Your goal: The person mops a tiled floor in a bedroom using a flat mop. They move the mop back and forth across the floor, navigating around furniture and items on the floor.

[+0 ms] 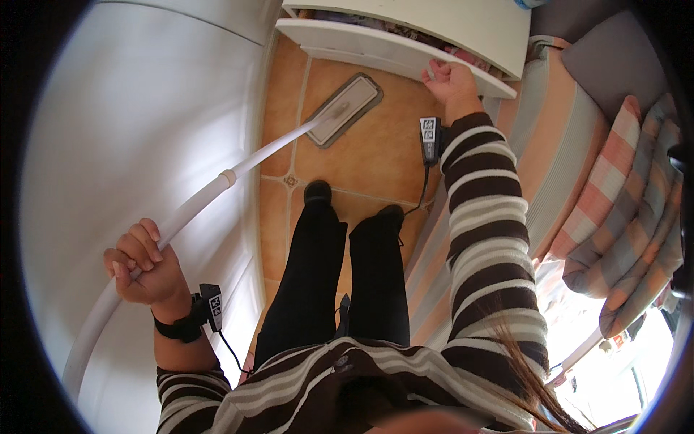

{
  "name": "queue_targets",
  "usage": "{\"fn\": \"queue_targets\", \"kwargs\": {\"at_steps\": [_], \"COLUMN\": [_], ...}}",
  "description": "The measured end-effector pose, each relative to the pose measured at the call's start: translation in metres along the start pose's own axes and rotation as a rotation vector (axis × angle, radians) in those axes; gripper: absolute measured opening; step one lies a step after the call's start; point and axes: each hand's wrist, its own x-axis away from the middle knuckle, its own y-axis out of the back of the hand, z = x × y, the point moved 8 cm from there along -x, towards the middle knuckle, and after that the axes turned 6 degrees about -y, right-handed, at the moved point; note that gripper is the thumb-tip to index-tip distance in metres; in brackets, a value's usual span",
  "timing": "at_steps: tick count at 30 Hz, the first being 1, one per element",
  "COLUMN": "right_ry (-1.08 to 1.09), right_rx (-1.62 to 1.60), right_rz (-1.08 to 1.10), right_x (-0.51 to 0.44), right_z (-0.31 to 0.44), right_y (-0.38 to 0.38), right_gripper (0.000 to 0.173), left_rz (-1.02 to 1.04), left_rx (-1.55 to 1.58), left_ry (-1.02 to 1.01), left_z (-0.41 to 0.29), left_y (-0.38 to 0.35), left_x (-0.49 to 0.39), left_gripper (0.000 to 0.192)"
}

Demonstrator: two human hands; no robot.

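Note:
My left hand [145, 261] is closed around the white pole of a flat mop [198, 203]. The mop's rectangular head [345, 111], with a grey pad showing round its rim, lies on the orange floor tiles ahead of my feet. At the upper right, my right hand [449, 81] is at the front panel of a white drawer [379, 57], its fingers curled near the top edge; whether they grip it I cannot tell. The drawer stands partly pulled out, and fabric-like items show in the gap.
White panelled doors or a wall [146, 108] run along the left. A bed with a striped cover [547, 141] is on the right, bearing a folded checked quilt [602, 190] and a grey cushion [618, 59]. My shoes [318, 192] stand on the tiles.

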Motion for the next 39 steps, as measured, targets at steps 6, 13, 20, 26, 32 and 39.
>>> {"fn": "queue_targets", "kwargs": {"at_steps": [6, 13, 20, 26, 32, 39], "right_ry": [0.206, 0.101, 0.541, 1.337, 1.393, 1.092], "right_rx": [0.144, 0.474, 0.737, 0.623, 0.579, 0.851], "right_rz": [0.029, 0.121, 0.564, 1.098, 1.14, 1.316], "right_x": [-0.014, 0.075, 0.349, 0.602, 0.693, 0.744], "right_z": [0.033, -0.009, 0.049, 0.116, -0.02, -0.084], "right_y": [-0.015, 0.017, -0.003, -0.079, -0.072, -0.029], "right_gripper": [0.049, 0.048, 0.043, 0.081, 0.051, 0.05], "left_rz": [0.017, 0.082, 0.102, 0.666, 1.305, 1.068], "left_rx": [0.006, 0.046, -0.041, -0.52, -0.422, -0.355], "left_ry": [-0.019, -0.046, 0.128, 0.168, 0.088, -0.28], "left_z": [0.006, 0.01, 0.051, 0.049, 0.009, -0.005], "left_y": [-0.003, -0.015, -0.09, -0.217, -0.226, -0.2], "left_x": [-0.003, -0.014, -0.062, 0.024, 0.144, 0.187], "left_gripper": [0.021, 0.02, 0.016, 0.016, 0.023, 0.033]}}
